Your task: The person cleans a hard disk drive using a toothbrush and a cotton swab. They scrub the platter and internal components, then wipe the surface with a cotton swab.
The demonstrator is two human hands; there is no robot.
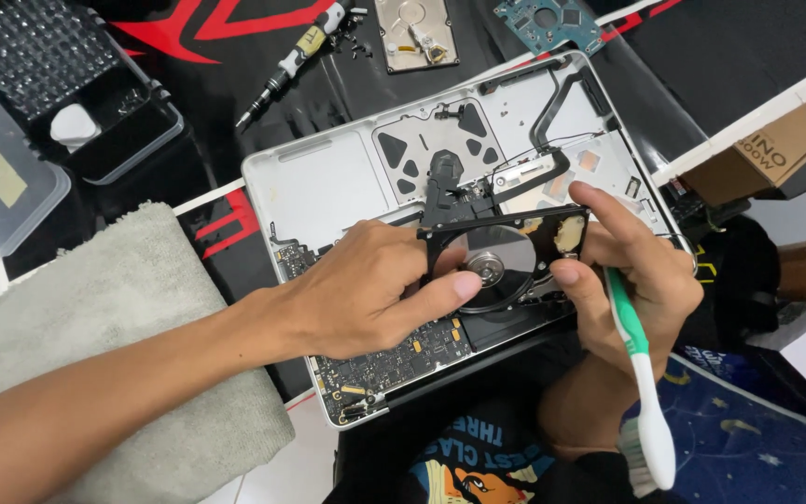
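Black-framed and opened, the hard drive [506, 257] sat pinched between both hands above the laptop shell [328, 182], its shiny platter [496, 261] facing the camera. The left hand [366, 289] came in from the lower left; its grip was pressed on the drive's left edge, thumb lying across the lower rim of the platter and fingers curled behind the frame. The right hand [632, 280] held the opposite side, index finger along the top right corner and thumb on the lower right edge, so its grip was closed on the drive as well. A green and white toothbrush [641, 373] was tucked in the same right hand, its handle running down from the palm towards the person's lap, bristles at the bottom. Beneath the left grip lay the laptop's dark circuit board [394, 359], and beyond both grips the bare silver shell showed empty bays and a black cable [562, 107]. Left of the left forearm lay a grey towel [95, 317] on the counter. Farther off, above the grips, rested a screwdriver [296, 61] beside small loose screws [352, 42], a second opened drive [417, 33] and a teal circuit board [552, 23]. A clear plastic box [58, 103] stood at the far left, and a cardboard box [776, 149] lay well right of the right grip.
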